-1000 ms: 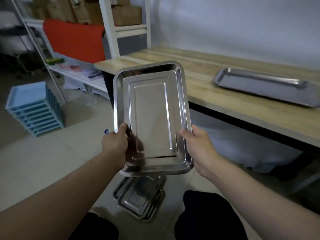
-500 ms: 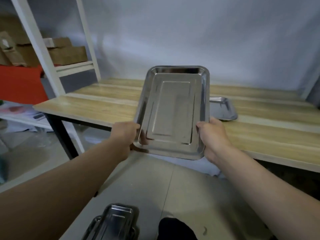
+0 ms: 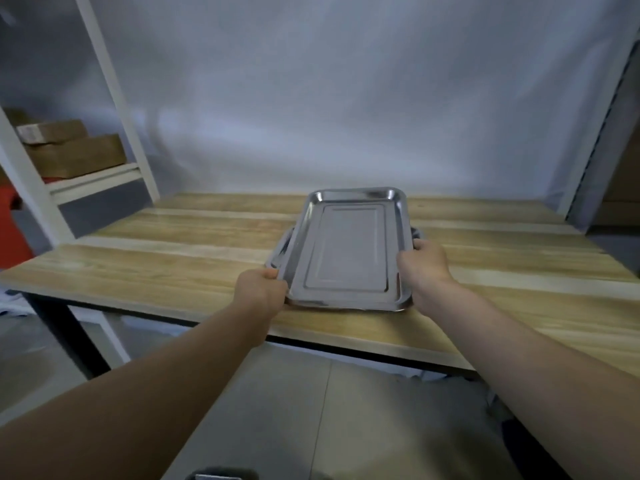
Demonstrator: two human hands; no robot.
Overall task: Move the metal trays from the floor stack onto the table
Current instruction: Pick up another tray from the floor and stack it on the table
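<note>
Both arms reach forward, nearly straight, over the near edge of the wooden table [image 3: 173,271]. The left hand [image 3: 260,289] clasps the left rim of the metal tray [image 3: 349,251] near its front corner; the right hand [image 3: 424,268] clasps the right rim. Between the hands, the tray sits low over a second tray [image 3: 282,247] lying crosswise beneath it on the table; whether the two touch is unclear.

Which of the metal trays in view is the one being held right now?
The top tray, gripped by left hand and right hand; another tray peeks out beneath it on the table.
</note>
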